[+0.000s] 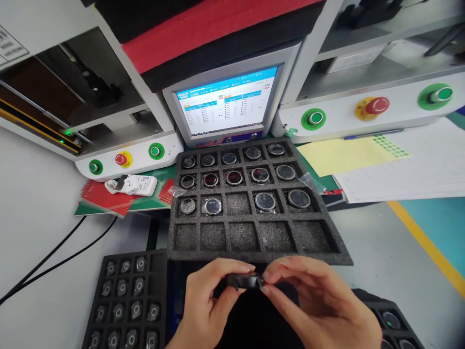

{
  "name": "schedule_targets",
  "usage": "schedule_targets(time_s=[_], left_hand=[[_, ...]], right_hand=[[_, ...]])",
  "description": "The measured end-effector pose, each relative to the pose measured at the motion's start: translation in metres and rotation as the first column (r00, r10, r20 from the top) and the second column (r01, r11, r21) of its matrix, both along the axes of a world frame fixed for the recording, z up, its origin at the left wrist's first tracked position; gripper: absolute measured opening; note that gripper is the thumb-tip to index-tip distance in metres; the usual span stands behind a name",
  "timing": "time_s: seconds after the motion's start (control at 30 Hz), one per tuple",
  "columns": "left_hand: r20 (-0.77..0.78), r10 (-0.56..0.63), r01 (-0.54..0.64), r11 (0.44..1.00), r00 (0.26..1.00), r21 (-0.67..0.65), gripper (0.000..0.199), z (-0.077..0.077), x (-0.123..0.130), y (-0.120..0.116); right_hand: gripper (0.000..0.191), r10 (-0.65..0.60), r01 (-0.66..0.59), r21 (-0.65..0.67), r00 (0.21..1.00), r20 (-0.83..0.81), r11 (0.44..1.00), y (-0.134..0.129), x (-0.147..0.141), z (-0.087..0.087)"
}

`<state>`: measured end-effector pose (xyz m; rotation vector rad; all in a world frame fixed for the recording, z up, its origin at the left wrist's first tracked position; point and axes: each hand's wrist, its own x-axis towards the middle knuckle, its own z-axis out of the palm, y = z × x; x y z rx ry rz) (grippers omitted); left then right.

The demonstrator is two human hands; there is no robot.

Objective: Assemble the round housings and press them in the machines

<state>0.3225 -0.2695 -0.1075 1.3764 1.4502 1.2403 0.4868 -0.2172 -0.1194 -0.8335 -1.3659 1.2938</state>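
Note:
Between my two hands is a dark watch case [244, 280], seen edge-on. My left hand [209, 300] is closed around its left end, thumb below and fingers above. The fingertips of my right hand [312, 300] pinch its right end. Just beyond the hands lies a grey foam tray [290, 257] with square pockets. Round watch faces such as this one [265, 201] sit in its three far rows. One pocket in the third row [237, 206] and the pockets of the nearest row hold no watch.
A second foam tray [154, 281] with small wrapped parts is at lower left, another tray [374, 296] at lower right. Behind stand a monitor [228, 104] and machines with green buttons [314, 118] and red stop buttons [378, 105]. Yellow paper [323, 157], a pen [374, 134] and a white device [136, 184] lie alongside.

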Motion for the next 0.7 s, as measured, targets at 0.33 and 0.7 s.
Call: schedule_targets(time_s=[0.33,0.7], left_hand=[[0.102,-0.032,0.036,0.999,0.994,-0.038,0.032,-0.003,-0.010,0.002],[0.076,-0.005,0.005,1.000,0.997,-0.002,0.029,-0.006,-0.014,0.002]], right_hand=[[0.013,0.132,-0.136,-0.042,0.987,-0.097,0.990,0.017,-0.014,0.011],[0.014,0.135,-0.130,0.098,0.990,-0.045,0.987,0.018,-0.017,0.007]])
